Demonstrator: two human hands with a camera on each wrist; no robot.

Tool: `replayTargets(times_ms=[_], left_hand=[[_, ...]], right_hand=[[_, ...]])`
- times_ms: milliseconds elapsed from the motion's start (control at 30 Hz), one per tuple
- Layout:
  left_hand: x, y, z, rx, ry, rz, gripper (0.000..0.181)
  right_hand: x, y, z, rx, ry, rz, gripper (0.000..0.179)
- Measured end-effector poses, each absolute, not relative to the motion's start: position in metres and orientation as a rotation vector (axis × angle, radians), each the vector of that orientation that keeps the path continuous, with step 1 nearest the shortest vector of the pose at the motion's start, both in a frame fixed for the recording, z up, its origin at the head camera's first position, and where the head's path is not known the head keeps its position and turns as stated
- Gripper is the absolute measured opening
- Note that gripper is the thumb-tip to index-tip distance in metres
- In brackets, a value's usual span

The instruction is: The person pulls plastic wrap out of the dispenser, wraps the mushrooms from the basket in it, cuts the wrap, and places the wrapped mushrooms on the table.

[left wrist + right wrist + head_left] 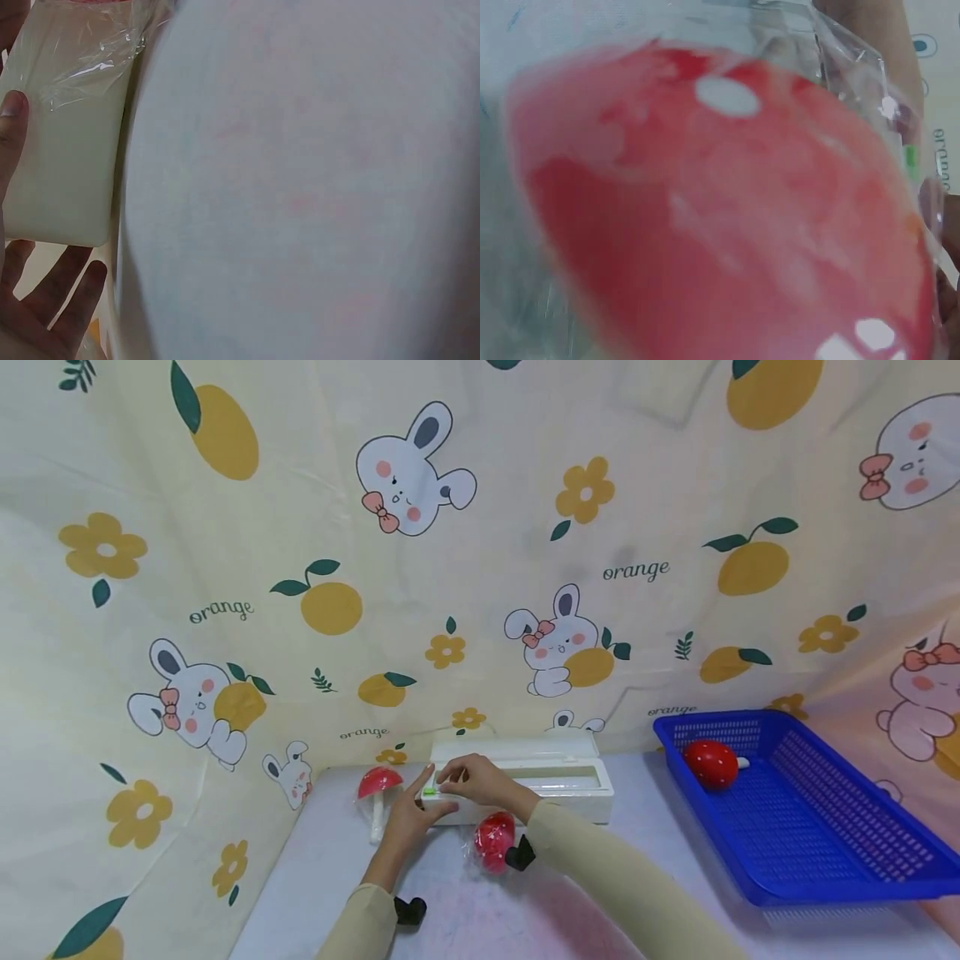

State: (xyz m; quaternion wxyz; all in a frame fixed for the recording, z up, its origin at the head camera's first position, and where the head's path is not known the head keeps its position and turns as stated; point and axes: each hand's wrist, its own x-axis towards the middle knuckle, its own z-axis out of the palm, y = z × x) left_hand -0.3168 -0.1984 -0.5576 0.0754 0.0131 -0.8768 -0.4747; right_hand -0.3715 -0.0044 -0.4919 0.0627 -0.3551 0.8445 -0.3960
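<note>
A long white cling film dispenser (517, 810) with its lid (517, 747) raised stands near the back of the table. My left hand (408, 818) grips its left end, thumb along the front face; in the left wrist view the other fingers (56, 300) spread past the end. My right hand (480, 779) reaches over the top, fingertips pinched at the small green slider (429, 792). In front lies a red toy mushroom (495, 842) in clear film, filling much of the right wrist view. Another film-wrapped toy mushroom (378, 783), red cap up, stands left of my left hand.
A blue plastic basket (765, 893) sits at the right with a red spotted toy mushroom (711, 765) inside. Behind the table (300, 877) hangs a cloth (480, 552) printed with rabbits and oranges.
</note>
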Motion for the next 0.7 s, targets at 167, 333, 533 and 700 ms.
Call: replayTargets(times_ms=[167,333,533,700], left_hand=[[-0.318,-0.200,-0.557,0.024,-2.623,-1.428,0.095],[-0.319,-0.201,-0.558,0.019,-2.627,-1.421,0.094],[-0.319,-0.202,-0.562,0.007,-2.608,-1.440,0.095],[-0.319,-0.201,-0.560,0.005,-2.592,-1.457,0.096]], right_hand=[[-0.376,-0.010,-0.498,-1.028,2.564,-1.212,0.009],[-0.376,-0.012,-0.505,-0.993,2.569,-1.258,0.009],[-0.373,-0.014,-0.508,-0.962,2.580,-1.291,0.011],[-0.375,-0.016,-0.510,-0.961,2.588,-1.310,0.013]])
